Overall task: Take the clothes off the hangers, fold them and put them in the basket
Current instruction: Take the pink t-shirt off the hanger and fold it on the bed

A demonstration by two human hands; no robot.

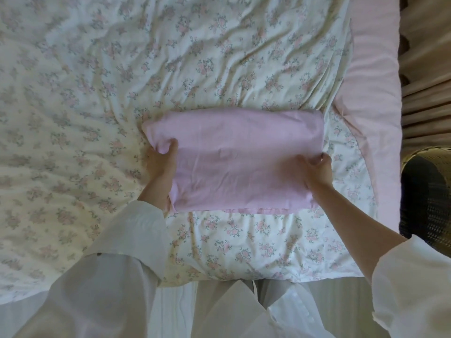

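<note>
Pink folded cotton garment (240, 162), gripped at both ends by my left hand (162, 162) and right hand (317, 170), could unfold if I lift unevenly toward the dark woven basket (425, 198).

Rumpled floral bedspread (122, 93), pink blanket (373, 81), beige curtain (429, 69).

Folded pink garment (234, 154) on bed

Floral bedspread (122, 93) beside pleated tan curtains (427, 69).
</note>
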